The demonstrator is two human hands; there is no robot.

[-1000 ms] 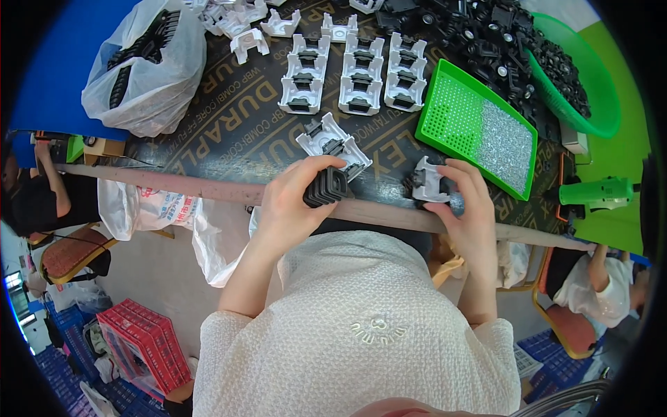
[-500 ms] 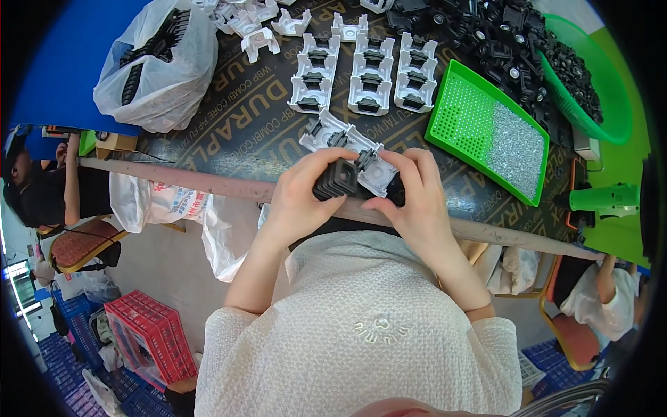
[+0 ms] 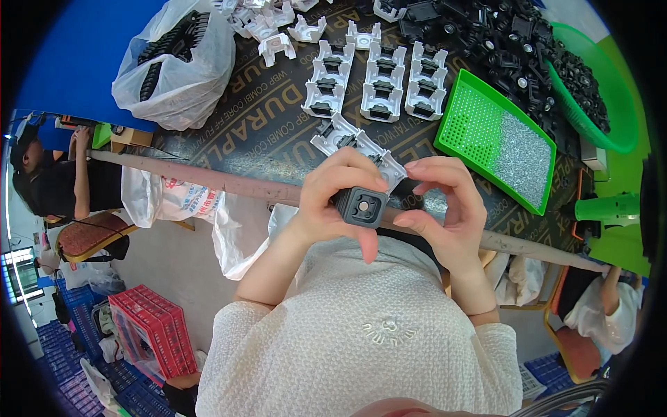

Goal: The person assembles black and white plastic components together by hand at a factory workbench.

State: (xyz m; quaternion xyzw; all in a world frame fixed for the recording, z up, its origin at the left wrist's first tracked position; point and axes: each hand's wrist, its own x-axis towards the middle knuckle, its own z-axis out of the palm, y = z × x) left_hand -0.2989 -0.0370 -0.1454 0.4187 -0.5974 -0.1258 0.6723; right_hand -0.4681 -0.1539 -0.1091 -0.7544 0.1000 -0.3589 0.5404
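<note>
In my left hand (image 3: 335, 198) is a stack of square dark grey plastic pieces (image 3: 363, 207), its hollow end with a round light centre turned up toward me. The fingers wrap round the far side and the thumb points down past the near side. My right hand (image 3: 448, 215) is open just to the right, thumb and fingers curved apart with nothing visible between them. Right beyond both hands, a white plastic housing strip (image 3: 372, 149) with dark inserts lies slanted on the table, its near end partly behind my left fingers. Three similar white housing strips (image 3: 381, 87) with black inserts stand in a row farther back.
A green tray (image 3: 450, 132) of small silvery pieces lies to the right. Behind it are a heap of black parts (image 3: 486, 42) and a green basket (image 3: 618, 132). Loose white housings (image 3: 276, 47) and a plastic bag (image 3: 177, 101) of black strips sit at back left. People sit at both sides.
My left hand has turned the grey stack end-up and drawn it nearer, off the white housing strip. My right hand has let go of that strip and moved right, opening.
</note>
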